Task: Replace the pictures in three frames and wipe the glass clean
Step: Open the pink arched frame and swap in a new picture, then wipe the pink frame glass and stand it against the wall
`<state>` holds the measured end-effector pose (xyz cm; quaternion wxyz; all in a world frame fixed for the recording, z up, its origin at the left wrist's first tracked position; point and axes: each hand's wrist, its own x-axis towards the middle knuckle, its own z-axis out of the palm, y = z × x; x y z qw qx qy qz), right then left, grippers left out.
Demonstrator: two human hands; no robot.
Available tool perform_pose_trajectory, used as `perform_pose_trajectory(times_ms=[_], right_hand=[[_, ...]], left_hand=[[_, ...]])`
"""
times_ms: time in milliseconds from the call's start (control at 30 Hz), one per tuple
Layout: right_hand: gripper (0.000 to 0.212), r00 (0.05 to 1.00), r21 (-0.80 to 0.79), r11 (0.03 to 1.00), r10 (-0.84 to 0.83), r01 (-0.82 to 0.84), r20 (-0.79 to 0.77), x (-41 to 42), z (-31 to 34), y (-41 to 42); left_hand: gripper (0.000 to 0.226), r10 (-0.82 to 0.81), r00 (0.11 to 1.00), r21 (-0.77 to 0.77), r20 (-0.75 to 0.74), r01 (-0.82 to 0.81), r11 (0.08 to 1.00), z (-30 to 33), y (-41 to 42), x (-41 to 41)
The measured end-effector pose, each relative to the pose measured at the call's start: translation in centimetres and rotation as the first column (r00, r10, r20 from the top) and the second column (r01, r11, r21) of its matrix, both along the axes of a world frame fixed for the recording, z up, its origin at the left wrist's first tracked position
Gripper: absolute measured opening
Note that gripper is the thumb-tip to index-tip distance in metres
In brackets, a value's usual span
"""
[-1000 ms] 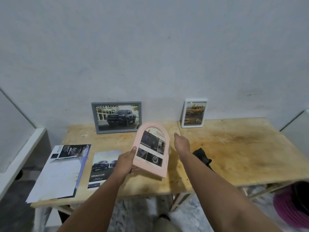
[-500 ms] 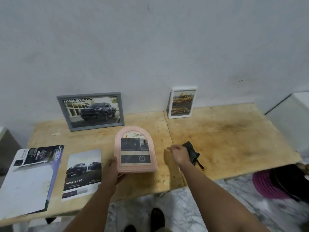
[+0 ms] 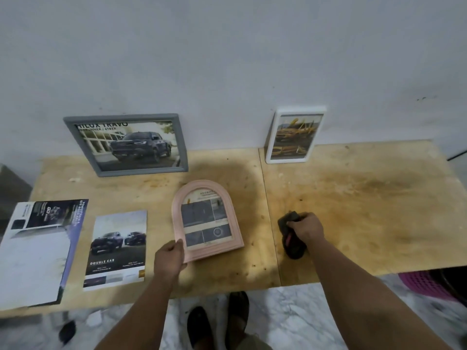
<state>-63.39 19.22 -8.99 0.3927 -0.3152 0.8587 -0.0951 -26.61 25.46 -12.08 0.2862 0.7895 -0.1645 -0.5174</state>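
A plywood worktop (image 3: 353, 198) stands against a white wall. Leaning on the wall are a grey frame (image 3: 126, 144) showing a dark pickup and a small white frame (image 3: 294, 135) showing yellow machinery. Two car brochures (image 3: 117, 248) lie at left. The pink arched frame (image 3: 206, 219) rests mid-worktop, picture up, its lower left corner gripped by the left hand (image 3: 169, 257). Well apart, the right hand (image 3: 307, 229) curls its fingers round a black cloth (image 3: 290, 236).
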Motion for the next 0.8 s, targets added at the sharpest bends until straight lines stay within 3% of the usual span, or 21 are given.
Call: perform_pose_trajectory(times_ms=[67, 200, 433, 533, 633, 800], right_hand=[[0.029, 0.998, 0.005, 1.000, -0.005, 0.005, 0.066, -0.3, -0.5, 0.3], [0.027, 0.973, -0.041, 0.997, -0.059, 0.070, 0.225, -0.6, 0.3, 1.1], [0.029, 0.857, -0.239, 0.942, -0.084, 0.234, 0.509, -0.4, 3.5, 1.5], [0.034, 0.737, -0.165, 0.920, -0.166, 0.354, 0.655, 1.1, 5.0, 0.7], [0.039, 0.504, -0.001, 0.906, -0.234, 0.423, 0.832, 2.9, 6.4, 0.3], [0.033, 0.403, 0.049, 0.947, -0.181, 0.317, 0.897, 6.0, 7.2, 0.8]], left_hand=[[0.026, -0.107, 0.987, 0.014, 0.116, 0.106, 0.994, 0.3, -0.1, -0.1], [0.025, -0.353, 0.893, 0.112, 0.278, 0.335, 0.936, 0.7, 0.0, 0.0], [0.038, -0.449, 0.829, 0.106, 0.333, 0.440, 0.892, 2.7, 0.3, -0.7], [0.054, -0.433, 0.832, 0.084, 0.348, 0.432, 0.898, 3.7, 0.3, -1.3], [0.057, -0.429, 0.834, 0.067, 0.347, 0.434, 0.898, 4.3, 0.8, -1.7], [0.058, -0.447, 0.814, 0.065, 0.370, 0.458, 0.887, 4.7, 2.4, -1.6]])
